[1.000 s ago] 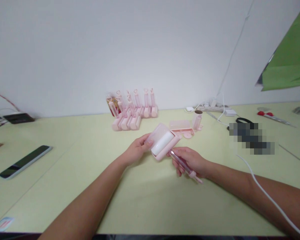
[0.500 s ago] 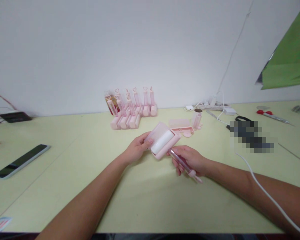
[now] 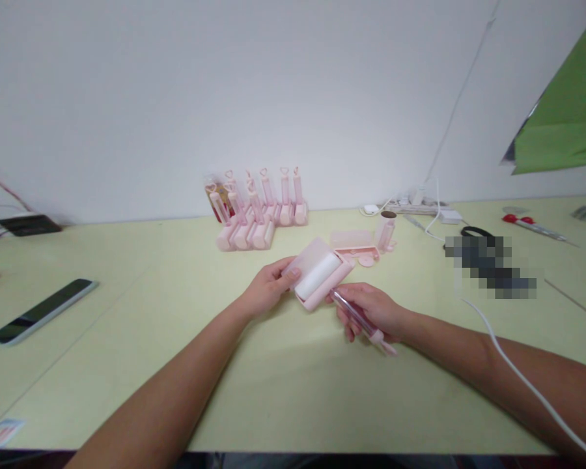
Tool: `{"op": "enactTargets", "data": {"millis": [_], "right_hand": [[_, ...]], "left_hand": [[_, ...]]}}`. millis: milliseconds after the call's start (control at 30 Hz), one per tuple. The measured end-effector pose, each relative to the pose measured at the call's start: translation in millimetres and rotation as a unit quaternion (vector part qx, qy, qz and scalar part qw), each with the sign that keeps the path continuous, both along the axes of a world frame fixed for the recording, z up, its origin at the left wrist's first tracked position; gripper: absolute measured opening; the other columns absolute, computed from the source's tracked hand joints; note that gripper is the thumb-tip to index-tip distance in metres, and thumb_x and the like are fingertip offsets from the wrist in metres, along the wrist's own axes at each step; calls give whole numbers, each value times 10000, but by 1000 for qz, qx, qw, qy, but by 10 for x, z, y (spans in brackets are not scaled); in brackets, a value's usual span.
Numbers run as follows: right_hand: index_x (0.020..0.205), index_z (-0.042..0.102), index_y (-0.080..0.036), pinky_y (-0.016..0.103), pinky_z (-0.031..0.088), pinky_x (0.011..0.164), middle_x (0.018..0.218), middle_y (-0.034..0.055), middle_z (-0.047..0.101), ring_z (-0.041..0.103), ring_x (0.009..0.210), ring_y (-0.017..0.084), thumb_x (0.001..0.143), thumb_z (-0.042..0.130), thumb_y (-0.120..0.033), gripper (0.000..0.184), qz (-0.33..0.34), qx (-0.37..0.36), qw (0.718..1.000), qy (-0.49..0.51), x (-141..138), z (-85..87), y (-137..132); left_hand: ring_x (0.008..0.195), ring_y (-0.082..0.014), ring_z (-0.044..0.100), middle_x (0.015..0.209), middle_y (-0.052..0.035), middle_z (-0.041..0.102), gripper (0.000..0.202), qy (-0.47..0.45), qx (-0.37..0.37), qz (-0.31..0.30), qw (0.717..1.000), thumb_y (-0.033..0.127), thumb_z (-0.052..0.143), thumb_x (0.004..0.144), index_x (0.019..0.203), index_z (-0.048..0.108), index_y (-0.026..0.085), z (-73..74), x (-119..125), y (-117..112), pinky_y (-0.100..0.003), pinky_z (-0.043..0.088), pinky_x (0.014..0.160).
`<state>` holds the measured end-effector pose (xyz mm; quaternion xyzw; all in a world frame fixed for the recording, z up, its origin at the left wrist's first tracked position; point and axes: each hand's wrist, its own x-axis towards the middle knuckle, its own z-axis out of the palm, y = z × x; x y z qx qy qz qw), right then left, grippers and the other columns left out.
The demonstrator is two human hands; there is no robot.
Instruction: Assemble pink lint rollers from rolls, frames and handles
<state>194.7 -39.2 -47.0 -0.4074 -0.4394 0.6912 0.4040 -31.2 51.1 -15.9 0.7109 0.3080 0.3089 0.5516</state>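
Sticker (image 3: 4,432) at near L edge of worktop (image 3: 273,397); white cable (image 3: 508,374) runs over R forearm. R hand (image 3: 374,309) has its fingers (image 3: 348,327) curled round the handle (image 3: 359,318) of a pink lint roller (image 3: 318,277), loop end pointing back twd wearer. L hand (image 3: 268,286) has its fingers part-closed on the roller's cover, thumb on top. Roller's held tilted abt mid-view, above worktop, white roll showing btwn cover & housing. Far L, dark-faced slab (image 3: 43,312), phone-like. Just past roller: opened pink case (image 3: 359,253), small disc (image 3: 366,261) beside it, upright roll (image 3: 386,227) w/ brown top. Behind, by wall (image 3: 322,98): pink rollers (image 3: 261,238) grouped, handles up; power strip (image 3: 422,210) further R. Green sheet (image 3: 561,124) hangs upper R.
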Motion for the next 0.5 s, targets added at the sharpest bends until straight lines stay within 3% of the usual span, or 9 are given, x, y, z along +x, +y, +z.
{"op": "enactTargets", "data": {"millis": [133, 300, 500], "right_hand": [[968, 636, -152, 275, 523, 427, 558, -24, 618, 498, 367, 104, 861, 594, -489, 356, -2, -2, 1000, 16, 2, 10, 2], [977, 641, -147, 297, 542, 437, 566, -15, 615, 474, 365, 102, 867, 596, -463, 338, 7, -6, 999, 50, 40, -19, 23], [975, 642, -148, 306, 548, 449, 569, -9, 615, 458, 359, 100, 872, 582, -459, 333, 31, -5, 996, 80, 66, -64, 43]], "left_hand": [[860, -173, 567, 1075, -65, 672, 589, -1, 5, -2, 1000, 501, 640, 841, 1315, 607, 153, 37, -22, -4, -260, 432, 775], [733, -133, 517, 916, -45, 661, 569, 18, 9, 18, 1000, 489, 632, 845, 1297, 623, 144, 75, -56, -1, -229, 394, 662], [688, -118, 500, 824, -26, 626, 527, 18, -16, 24, 999, 483, 633, 847, 1242, 648, 135, 50, -46, 9, -231, 393, 644]]}}
